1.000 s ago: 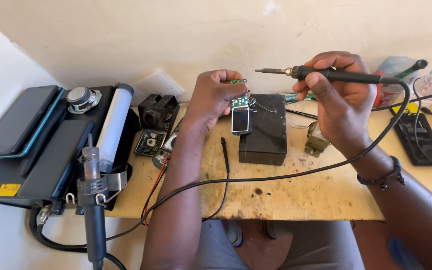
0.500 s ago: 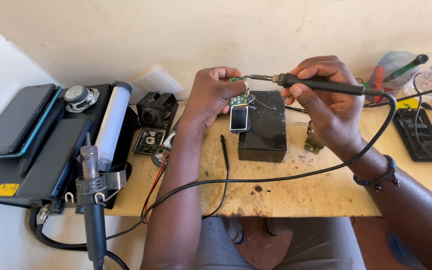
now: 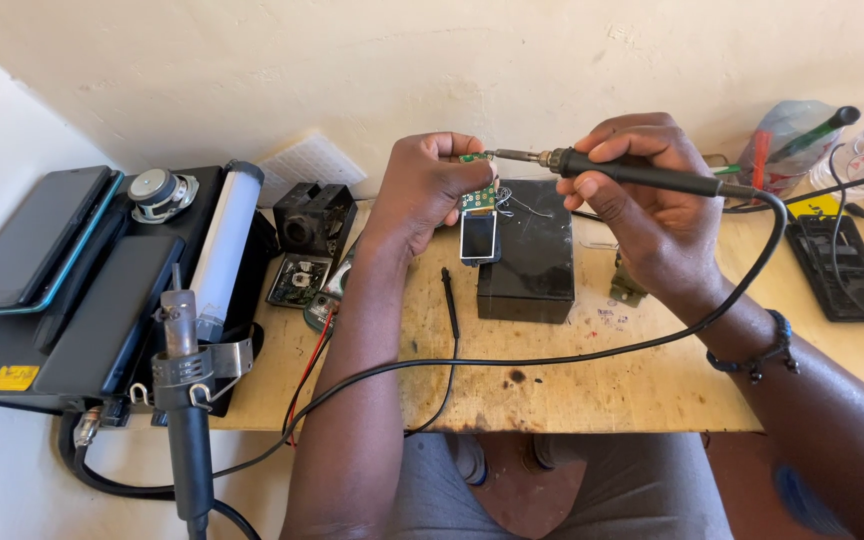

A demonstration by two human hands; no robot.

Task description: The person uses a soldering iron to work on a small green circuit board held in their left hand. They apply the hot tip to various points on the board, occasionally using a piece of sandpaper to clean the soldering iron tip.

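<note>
My left hand pinches a small green circuit board with a little screen hanging below it, held over a black box on the wooden table. My right hand grips a black soldering iron by its handle. The iron's metal tip touches the top of the board. Its black cable loops back across the table and under my left forearm.
At the left, a black station carries phones, a small speaker, a white tube and a hot-air handle. Further off lie a black camera-like part, a small board, a black probe, a dismantled phone and bagged tools.
My right hand has swung the soldering iron leftward, from clear of the board to its tip touching the board's top. My left hand has kept the board in place.
</note>
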